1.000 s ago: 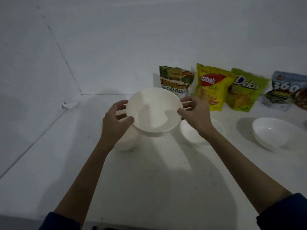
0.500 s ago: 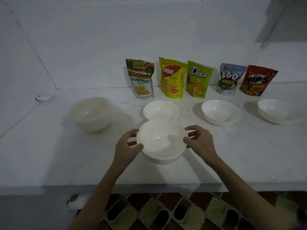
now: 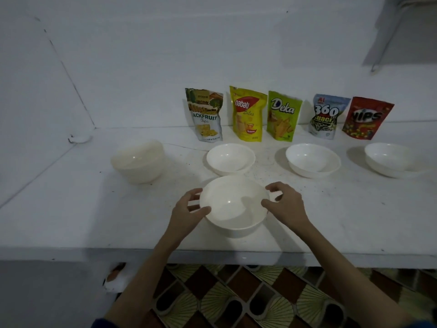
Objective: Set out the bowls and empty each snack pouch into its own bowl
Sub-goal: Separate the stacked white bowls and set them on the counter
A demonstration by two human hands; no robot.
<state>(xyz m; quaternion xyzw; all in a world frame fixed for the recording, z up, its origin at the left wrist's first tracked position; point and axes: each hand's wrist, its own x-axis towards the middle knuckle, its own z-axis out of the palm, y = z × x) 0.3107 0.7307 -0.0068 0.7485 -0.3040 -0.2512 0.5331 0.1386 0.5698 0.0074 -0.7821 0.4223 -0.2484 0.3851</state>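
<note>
The step in hand appears to be setting out the bowls: both hands are at a round white bowl [image 3: 234,204] that rests on the white countertop [image 3: 71,209] near its front edge. The left hand [image 3: 189,213] has its thumb against the near-left rim and its fingers curved round the far-left side; the right hand [image 3: 285,204] mirrors it, thumb at the rim and fingers spread and bent. Whether either still squeezes the bowl or is letting go cannot be told, though both look loosely cupped. Just beyond the fingertips stands a smaller white bowl [image 3: 230,158]; further right of the right hand are two more white bowls [image 3: 313,159] [image 3: 392,159], and well left of the left hand a cream plastic bowl [image 3: 138,162]. Beyond them five sealed pouches lean on the wall: jackfruit chips [image 3: 205,114], yellow Nabati [image 3: 248,113], green Deka [image 3: 282,116], silver 360 [image 3: 326,119] and red Nips [image 3: 365,118]. With five bowls down, the next move likely calls for releasing this bowl, perhaps aligning it with the row, then reaching past it for a pouch to open.
</note>
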